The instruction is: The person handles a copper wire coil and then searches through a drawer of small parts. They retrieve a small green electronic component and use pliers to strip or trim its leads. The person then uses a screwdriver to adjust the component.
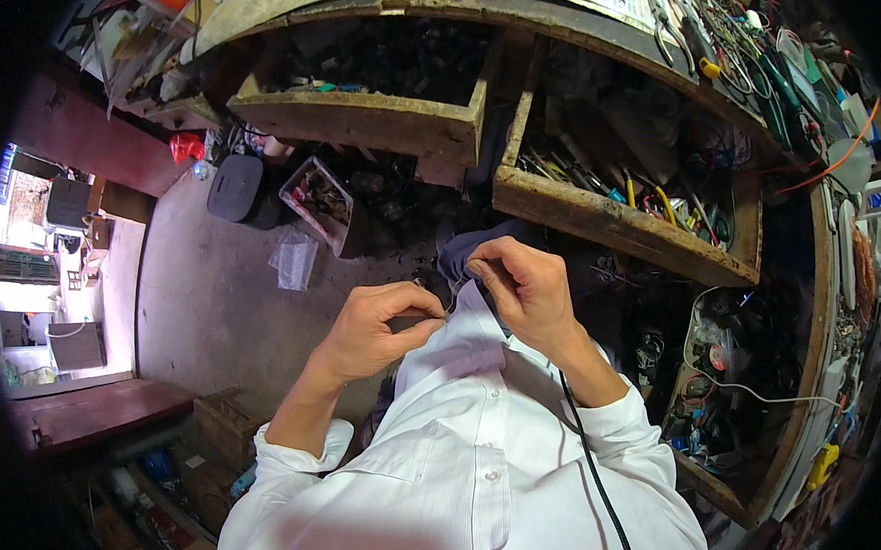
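Observation:
Both hands are raised in front of the white shirt (456,412), close together over my lap. My left hand (382,325) pinches with thumb and forefinger at one end of a thin, light strand (454,296), which looks like fine wire or thread. At its other end, slightly higher and to the right, my right hand (532,289) has thumb and fingertips pressed together. The strand bends in the short gap between the two pinches. It is too fine to tell its exact kind, and its tips are hidden by the fingers.
Ahead, a wooden drawer (615,218) stands pulled out with pliers and screwdrivers inside; another drawer (355,112) is left of it. More pliers (671,34) lie on the workbench. A black bin (235,189) and an open box of scraps (336,235) stand on the floor.

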### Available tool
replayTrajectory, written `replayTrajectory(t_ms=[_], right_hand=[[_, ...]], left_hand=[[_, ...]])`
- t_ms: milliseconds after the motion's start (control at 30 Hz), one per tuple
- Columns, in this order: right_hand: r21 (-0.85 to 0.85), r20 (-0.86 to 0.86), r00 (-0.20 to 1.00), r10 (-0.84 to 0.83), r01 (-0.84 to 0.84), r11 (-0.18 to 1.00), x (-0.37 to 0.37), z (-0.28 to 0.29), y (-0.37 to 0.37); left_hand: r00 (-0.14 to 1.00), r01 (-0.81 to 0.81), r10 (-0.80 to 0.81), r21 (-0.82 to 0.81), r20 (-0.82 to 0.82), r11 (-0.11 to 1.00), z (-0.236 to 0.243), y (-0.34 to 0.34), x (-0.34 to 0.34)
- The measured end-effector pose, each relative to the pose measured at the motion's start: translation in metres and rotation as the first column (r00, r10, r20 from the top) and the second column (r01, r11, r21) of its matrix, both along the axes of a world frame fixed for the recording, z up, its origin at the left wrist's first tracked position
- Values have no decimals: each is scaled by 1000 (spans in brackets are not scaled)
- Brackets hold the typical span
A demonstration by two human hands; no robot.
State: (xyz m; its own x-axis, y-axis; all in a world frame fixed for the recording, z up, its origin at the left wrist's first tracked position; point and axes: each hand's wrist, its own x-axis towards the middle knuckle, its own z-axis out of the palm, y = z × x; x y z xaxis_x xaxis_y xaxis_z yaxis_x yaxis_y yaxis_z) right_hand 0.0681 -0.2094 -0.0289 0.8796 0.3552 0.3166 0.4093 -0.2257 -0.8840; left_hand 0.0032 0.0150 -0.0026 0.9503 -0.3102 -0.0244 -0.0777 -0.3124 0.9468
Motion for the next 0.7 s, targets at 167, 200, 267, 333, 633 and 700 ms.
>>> replayTrajectory(t_ms=[167,200,267,333,633,700], right_hand=[[30,122,971,207,-212,977,-7,22,0],[27,159,952,263,-271,962,-11,22,0],[14,170,930,326,-333,943,-20,23,-1],[-59,105,919,380,-376,925,-24,24,-5],[-109,-41,993,113,-117,987,-20,1,-29],[-82,-24,998,53,-55,995,-15,1,-28]], left_hand=[[985,-155,161,90,-65,984,-4,-1,1],[980,-180,188,105,-71,978,-6,0,1],[961,-270,274,79,-39,960,-8,0,1],[935,-348,345,-28,-80,937,-13,4,1],[920,-358,243,-406,-308,841,-14,17,2],[916,-352,193,-475,-351,807,-19,15,4]])
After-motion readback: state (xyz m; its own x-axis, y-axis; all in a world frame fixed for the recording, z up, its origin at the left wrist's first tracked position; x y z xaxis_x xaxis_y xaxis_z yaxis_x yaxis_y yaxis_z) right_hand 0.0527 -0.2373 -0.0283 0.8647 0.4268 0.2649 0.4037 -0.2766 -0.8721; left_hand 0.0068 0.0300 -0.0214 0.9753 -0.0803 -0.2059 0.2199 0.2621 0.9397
